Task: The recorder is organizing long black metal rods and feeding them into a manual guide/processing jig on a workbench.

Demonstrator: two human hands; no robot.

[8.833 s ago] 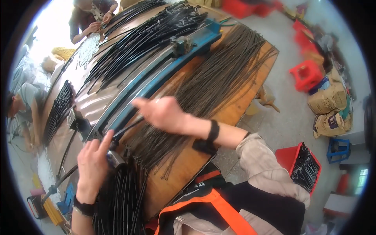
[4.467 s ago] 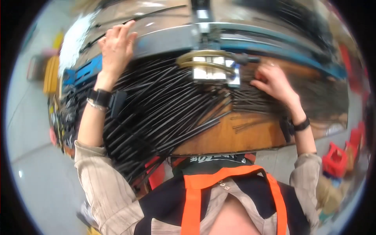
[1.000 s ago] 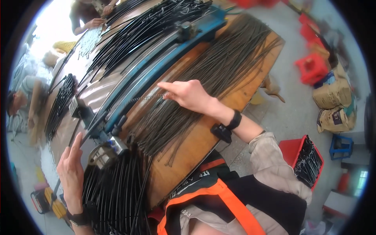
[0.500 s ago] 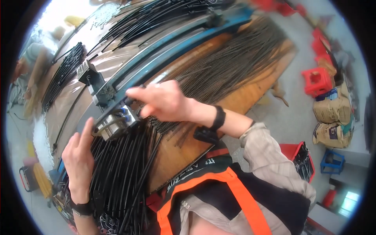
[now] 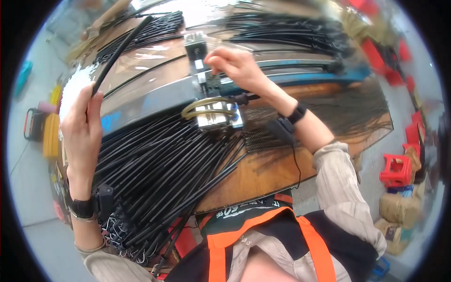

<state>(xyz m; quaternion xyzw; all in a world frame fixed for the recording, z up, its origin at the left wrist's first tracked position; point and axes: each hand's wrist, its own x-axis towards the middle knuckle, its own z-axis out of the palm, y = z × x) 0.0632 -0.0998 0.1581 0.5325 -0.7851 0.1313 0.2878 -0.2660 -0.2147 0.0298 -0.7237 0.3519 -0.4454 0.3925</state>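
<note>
My left hand [image 5: 82, 131] is closed around the lower end of a long black tube [image 5: 123, 50], which slants up and away to the right. My right hand [image 5: 242, 70] hovers over the far part of a metal clamping fixture [image 5: 213, 115], with its fingers curled together. Whatever the fingertips may hold is hidden. A loop of yellowish hose [image 5: 188, 109] arches over the fixture's near block. The fixture sits on a long blue rail [image 5: 305, 75] running across the bench.
A thick heap of black tubes [image 5: 155, 164] fans out in front of the fixture. Dark coiled springs [image 5: 324, 110] lie to the right on the wooden bench top [image 5: 235, 188]. More black tubes [image 5: 286, 37] are piled at the back. A red stool [image 5: 396, 171] stands beyond the right end.
The view has swung, shifting the bench. My left hand, earlier beside the fixture, now holds a raised black tube. My right hand has moved from the near block to the fixture's far part.
</note>
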